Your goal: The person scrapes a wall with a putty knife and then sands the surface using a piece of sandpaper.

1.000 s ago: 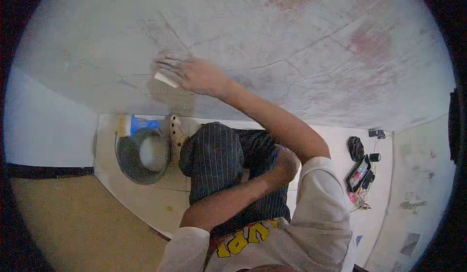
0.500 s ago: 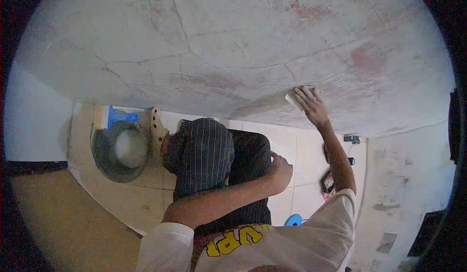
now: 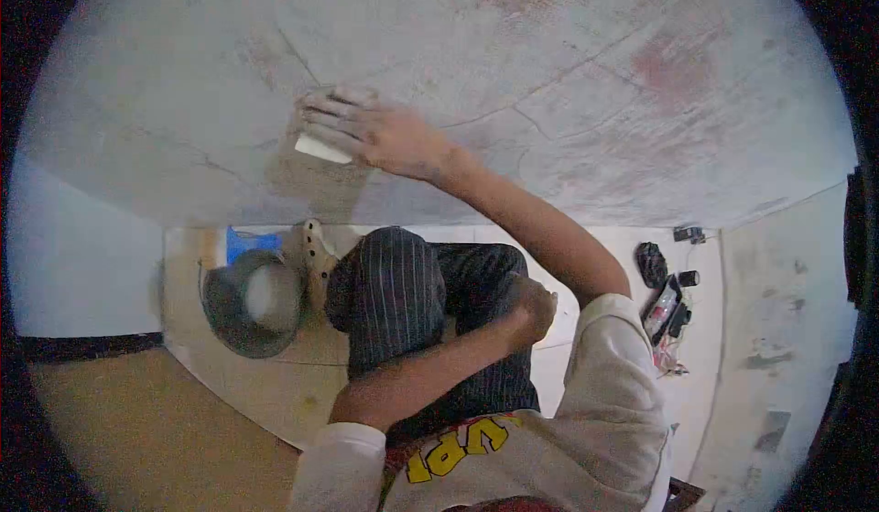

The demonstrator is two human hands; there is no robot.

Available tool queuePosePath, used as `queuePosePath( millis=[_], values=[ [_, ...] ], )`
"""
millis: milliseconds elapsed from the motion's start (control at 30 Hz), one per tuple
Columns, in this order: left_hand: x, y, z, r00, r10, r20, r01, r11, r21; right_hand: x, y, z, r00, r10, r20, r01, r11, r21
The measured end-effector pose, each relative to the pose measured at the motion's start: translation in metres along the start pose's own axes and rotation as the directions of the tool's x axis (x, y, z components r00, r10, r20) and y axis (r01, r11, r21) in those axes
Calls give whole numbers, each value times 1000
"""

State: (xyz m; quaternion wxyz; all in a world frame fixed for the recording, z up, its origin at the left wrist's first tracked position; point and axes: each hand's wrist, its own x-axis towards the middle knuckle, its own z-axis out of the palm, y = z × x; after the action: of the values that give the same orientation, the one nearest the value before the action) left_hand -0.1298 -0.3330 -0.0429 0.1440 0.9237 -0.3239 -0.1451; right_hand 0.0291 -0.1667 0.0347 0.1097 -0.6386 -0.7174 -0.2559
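Observation:
My right hand [image 3: 375, 132] presses a small white sanding block [image 3: 322, 148] flat against a pale, cracked wall [image 3: 513, 63] with reddish patches. The fingers are spread over the block, and the arm reaches up and to the left. My left hand [image 3: 534, 308] is closed in a fist and rests on my thigh in dark striped trousers [image 3: 403, 301]. Nothing shows inside the fist.
A grey bucket [image 3: 253, 301] stands on the tiled floor at the left, with a blue item [image 3: 249, 242] behind it and a light clog [image 3: 316, 251] beside it. Small dark objects and cables [image 3: 667, 306] lie on the floor at the right. A side wall [image 3: 787, 329] closes the right.
My right hand swept the block from the left of the wall to the right, then back to the left. The left fist stayed on the thigh.

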Motion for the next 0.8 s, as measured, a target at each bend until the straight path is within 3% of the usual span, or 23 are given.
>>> queuePosePath(
  millis=[33, 100, 233, 267, 300, 367, 400, 500, 533, 567, 633, 667, 700, 767, 800],
  values=[
    [2, -2, 0, 1000, -7, 6, 7, 1000, 15, 7, 0, 6, 998, -47, -41, 46, 999, -24],
    [4, -2, -15, 975, -10, 222, -12, 995, 99, 5, -2, 4, 996, -80, -29, 76, 992, -100],
    [60, -13, 84, 986, -163, 28, 162, 986, 37, -23, 1, -3, 1000, 6, 11, -6, 1000, 27],
    [13, -11, 5, 996, -68, 52, 67, 998, 20, -37, 1, -8, 998, 23, 56, -26, 998, 52],
    [12, -8, 9, 997, -68, 44, 67, 998, 16, -56, 3, -13, 992, 48, 117, -54, 998, 42],
    [13, 0, 20, 985, -138, -104, 156, 971, 182, -103, 11, -26, 973, 103, 206, -108, 994, 13],
    [19, -2, 10, 982, -93, 164, 69, 987, 145, -128, 15, -35, 963, 133, 234, -136, 991, -3],
    [9, 4, 10, 997, -43, 65, 36, 994, 99, -194, 26, -71, 912, 170, 374, -108, 977, -182],
    [9, 2, 0, 986, -13, 165, 21, 999, -44, -212, 29, -78, 910, 172, 377, -94, 972, -216],
    [8, 2, -1, 989, -13, 146, 22, 998, -56, -223, 30, -85, 907, 156, 392, -75, 974, -214],
    [5, 11, 1, 992, -33, 122, 16, 990, 141, -237, 30, -99, 828, 299, 474, -206, 949, -238],
    [32, 17, 32, 996, -92, 1, 91, 989, 113, -240, 31, -98, 828, 288, 481, -189, 951, -243],
    [30, 15, 23, 995, -94, -14, 95, 989, 112, -241, 31, -96, 841, 291, 456, -212, 953, -217],
    [19, 11, 10, 992, -22, 122, 0, 985, 174, -236, 29, -94, 856, 291, 427, -230, 955, -189],
    [18, 10, 10, 993, -26, 117, 5, 984, 177, -227, 25, -95, 863, 299, 408, -231, 950, -209]
  ],
)
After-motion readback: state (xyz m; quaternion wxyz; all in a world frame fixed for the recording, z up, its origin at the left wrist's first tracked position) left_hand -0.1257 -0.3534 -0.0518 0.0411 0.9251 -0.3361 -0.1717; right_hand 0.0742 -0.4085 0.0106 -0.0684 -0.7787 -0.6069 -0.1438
